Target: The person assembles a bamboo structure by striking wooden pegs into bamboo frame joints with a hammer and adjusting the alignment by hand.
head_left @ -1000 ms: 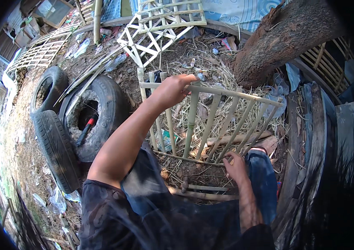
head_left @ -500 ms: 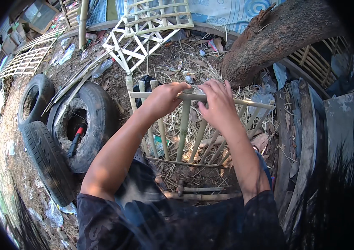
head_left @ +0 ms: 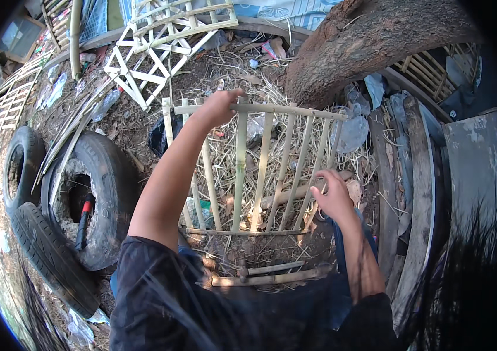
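Observation:
A bamboo frame of upright slats (head_left: 240, 169) between two cross rails stands in front of me. My left hand (head_left: 220, 109) is closed on its top rail (head_left: 283, 109), left of the middle, with the fingers over the far side. My right hand (head_left: 336, 196) is off the rail, lower down by the right-hand slats. Its fingers are apart and curved, and I see nothing in them. What looks like a hammer (head_left: 274, 268) lies on the ground below the frame, beside a thick bamboo pole (head_left: 272, 279).
Several old tyres (head_left: 117, 193) lie at the left, one with a red-and-black handled tool (head_left: 84, 219) in it. Woven bamboo lattice (head_left: 160, 64) is at the back. A leaning tree trunk (head_left: 342, 52) and weathered planks (head_left: 421, 193) are at the right. Straw litters the soil.
My right hand has left the top rail and come down toward me beside the right slats. My left hand stays at the rail. The view has shifted, so the scene sits further left.

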Tool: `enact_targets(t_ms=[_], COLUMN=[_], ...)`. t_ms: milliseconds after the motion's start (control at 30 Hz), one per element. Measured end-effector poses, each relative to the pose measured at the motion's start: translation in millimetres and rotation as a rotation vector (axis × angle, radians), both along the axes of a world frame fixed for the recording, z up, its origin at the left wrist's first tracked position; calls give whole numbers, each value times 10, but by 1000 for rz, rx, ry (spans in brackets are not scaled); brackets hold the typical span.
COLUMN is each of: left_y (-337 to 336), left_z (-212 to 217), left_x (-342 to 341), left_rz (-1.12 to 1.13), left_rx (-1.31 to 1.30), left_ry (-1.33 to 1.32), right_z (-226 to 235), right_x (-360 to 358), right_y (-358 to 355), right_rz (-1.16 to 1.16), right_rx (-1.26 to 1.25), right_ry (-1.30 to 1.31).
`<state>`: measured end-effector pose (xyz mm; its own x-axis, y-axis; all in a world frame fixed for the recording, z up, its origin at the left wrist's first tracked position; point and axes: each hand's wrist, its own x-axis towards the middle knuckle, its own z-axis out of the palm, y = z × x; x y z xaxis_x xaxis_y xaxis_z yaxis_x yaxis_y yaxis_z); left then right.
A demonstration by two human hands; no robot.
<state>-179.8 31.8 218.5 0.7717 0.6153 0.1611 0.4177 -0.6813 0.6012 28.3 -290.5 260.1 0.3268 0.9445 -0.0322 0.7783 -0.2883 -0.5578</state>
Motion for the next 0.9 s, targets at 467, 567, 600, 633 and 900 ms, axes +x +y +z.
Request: enact_targets(t_ms=[467,567,600,633,900], left_y=[349,325,374,361,379], left_z=[-1564,-1949,-2071,-2114,-2295], left_x=[1025,1094,1071,1089,1136], left_rz=[-196,-142,-181,-195,-204], left_rx=[-281,-326,-343,-360,-301], left_ry=[128,258,174,187,61], right_z=[-1569,-1801,-1853,-1882,-2058], right_x=[43,19,24,30,25], right_y=[1329,1288,1290,1266,1168], right_rz=[-128,-119,-78,-97,-89], right_rx=[-143,-43,-8,-22,-93], right_ry=[461,470,486,497,483])
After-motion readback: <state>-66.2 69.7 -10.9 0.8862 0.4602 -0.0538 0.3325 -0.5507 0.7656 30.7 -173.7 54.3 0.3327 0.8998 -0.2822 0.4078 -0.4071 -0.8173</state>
